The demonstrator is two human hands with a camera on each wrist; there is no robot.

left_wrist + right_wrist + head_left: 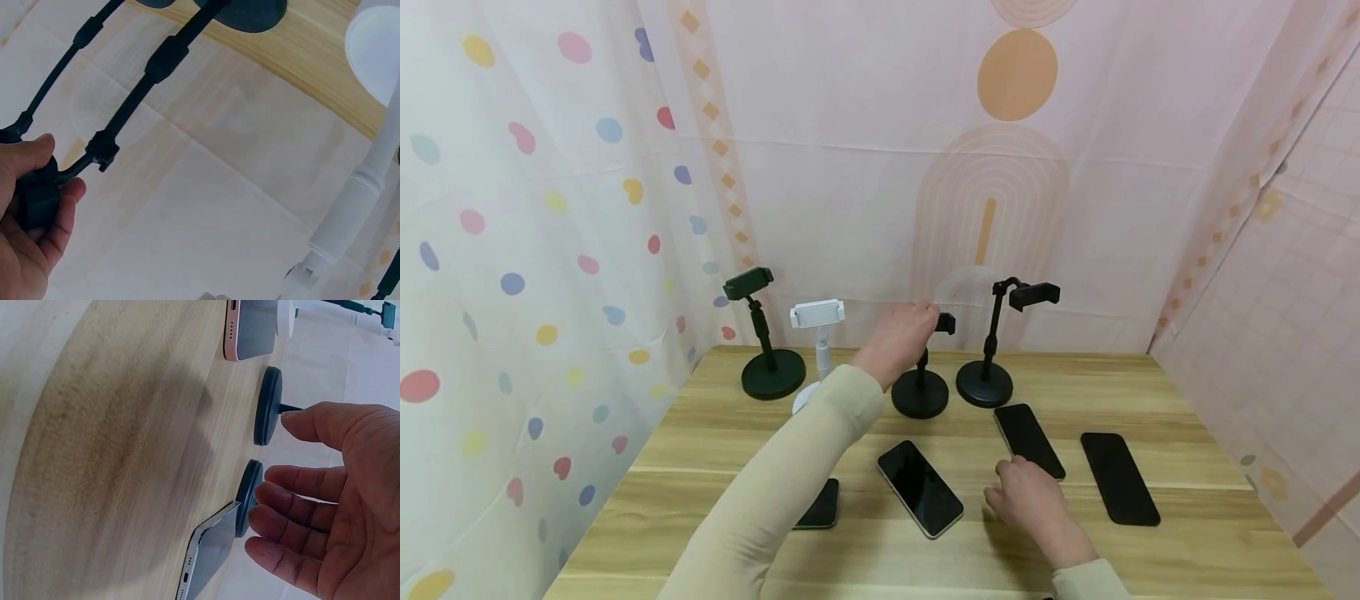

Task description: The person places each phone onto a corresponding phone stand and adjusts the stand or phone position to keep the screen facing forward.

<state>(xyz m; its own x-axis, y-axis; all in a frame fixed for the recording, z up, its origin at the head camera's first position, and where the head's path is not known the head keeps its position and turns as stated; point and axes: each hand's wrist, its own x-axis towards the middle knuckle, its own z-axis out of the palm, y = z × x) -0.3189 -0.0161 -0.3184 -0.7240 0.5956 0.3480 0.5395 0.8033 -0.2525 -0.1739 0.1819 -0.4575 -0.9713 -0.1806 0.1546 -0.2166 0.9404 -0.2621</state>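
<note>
My left hand (898,337) grips the clamp head of a short black phone stand (920,395); in the left wrist view, thumb and fingers curl around that black clamp (39,200). Low over the table, my right hand (1033,504) holds nothing, its fingers loosely bent and the thumb apart in the right wrist view. Just beyond it lies a black-screened smartphone (1030,440). Another smartphone (921,489) lies face up between the two arms. The right wrist view also shows a pink-edged phone (255,331) near the top.
A dark green stand (773,375) and a white stand (817,313) are on the left, the white one's base partly behind my sleeve. A taller black stand (985,385) is to the right. One phone (1120,479) lies far right; another (822,508) is partly hidden by my left arm.
</note>
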